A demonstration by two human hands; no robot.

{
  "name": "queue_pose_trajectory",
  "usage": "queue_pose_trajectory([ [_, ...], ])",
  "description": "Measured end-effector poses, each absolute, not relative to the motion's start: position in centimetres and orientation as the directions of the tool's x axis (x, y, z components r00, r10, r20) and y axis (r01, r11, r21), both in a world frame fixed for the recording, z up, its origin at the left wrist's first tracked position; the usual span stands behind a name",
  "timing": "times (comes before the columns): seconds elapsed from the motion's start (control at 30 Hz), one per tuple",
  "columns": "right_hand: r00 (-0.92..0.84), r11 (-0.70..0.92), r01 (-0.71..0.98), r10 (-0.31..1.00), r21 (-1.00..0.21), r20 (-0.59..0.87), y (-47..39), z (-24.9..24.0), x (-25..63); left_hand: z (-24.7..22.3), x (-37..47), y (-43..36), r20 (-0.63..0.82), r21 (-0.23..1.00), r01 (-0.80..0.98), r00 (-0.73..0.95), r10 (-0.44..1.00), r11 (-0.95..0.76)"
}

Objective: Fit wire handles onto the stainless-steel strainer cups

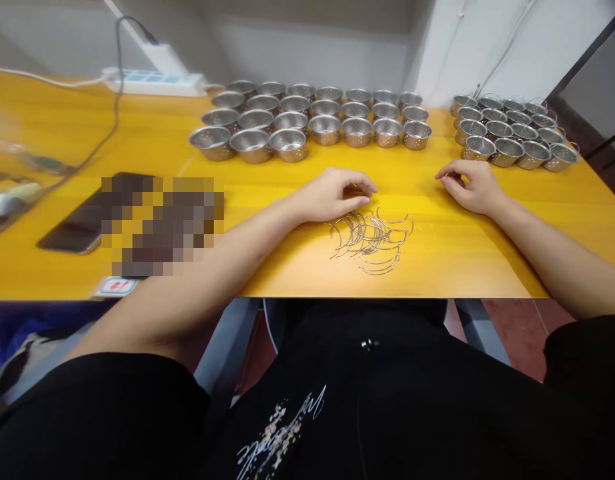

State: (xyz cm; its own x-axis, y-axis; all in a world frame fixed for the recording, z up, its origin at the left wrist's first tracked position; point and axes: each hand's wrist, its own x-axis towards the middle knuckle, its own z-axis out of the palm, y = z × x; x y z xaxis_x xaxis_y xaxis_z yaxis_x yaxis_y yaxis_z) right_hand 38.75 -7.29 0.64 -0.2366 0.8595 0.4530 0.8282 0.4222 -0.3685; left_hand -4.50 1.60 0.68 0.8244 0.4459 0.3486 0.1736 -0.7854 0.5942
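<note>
My left hand (340,193) rests on the yellow table just behind a loose pile of thin curved metal wires (370,237); its fingers are curled with a gap between thumb and fingertips, and nothing is in it. To the right, my right hand (470,187) rests on the table with fingers bent and apart, holding nothing. Rows of small perforated metal cups (288,145) stand upright behind my left hand. A second group of metal cups (507,152), some with thin wire handles raised over them, stands behind my right hand.
A dark phone (95,213) lies on the left of the table (437,267), beside a pixelated patch. A white power strip (157,83) sits at the back left, with a dark cable running down the left side. The table's front edge is near my body.
</note>
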Motion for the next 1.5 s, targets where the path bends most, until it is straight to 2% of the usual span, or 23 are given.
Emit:
queue_pose_trajectory([
  [0.3,-0.337,0.436,0.821,0.891,-0.369,0.303,-8.7,1.9,37.1,0.4,-4.4,1.9,0.371,0.541,0.172,0.829,0.417,-0.823],
  [0.43,-0.384,0.475,0.782,0.877,-0.403,0.289,-9.3,2.4,36.1,0.7,-4.4,1.6,0.382,0.533,0.147,0.837,0.392,-0.833],
  [0.57,-0.425,0.531,0.696,0.847,-0.483,0.318,-9.9,2.2,34.0,0.8,-4.5,1.2,0.346,0.548,0.169,0.846,0.406,-0.819],
  [0.77,-0.604,0.664,0.501,0.728,-0.555,0.326,-9.3,1.7,30.0,0.9,-4.4,-0.2,0.309,0.558,0.219,0.840,0.446,-0.800],
  [1.03,-0.777,0.624,0.428,0.624,-0.654,0.087,-5.3,4.1,27.7,1.4,-4.2,-1.0,0.245,0.631,0.260,0.827,0.506,-0.731],
  [1.17,-0.836,0.668,0.398,0.547,-0.629,0.052,-3.5,4.6,27.5,1.5,-4.8,-0.5,0.263,0.656,0.220,0.830,0.492,-0.722],
  [1.3,-0.871,0.736,0.372,0.488,-0.566,0.064,-2.6,3.8,27.0,1.4,-5.4,-0.4,0.287,0.704,0.207,0.792,0.539,-0.679],
  [1.5,-0.865,0.828,0.437,0.493,-0.351,0.088,-3.5,2.7,27.2,1.2,-5.6,-0.4,0.314,0.721,0.193,0.765,0.562,-0.666],
])
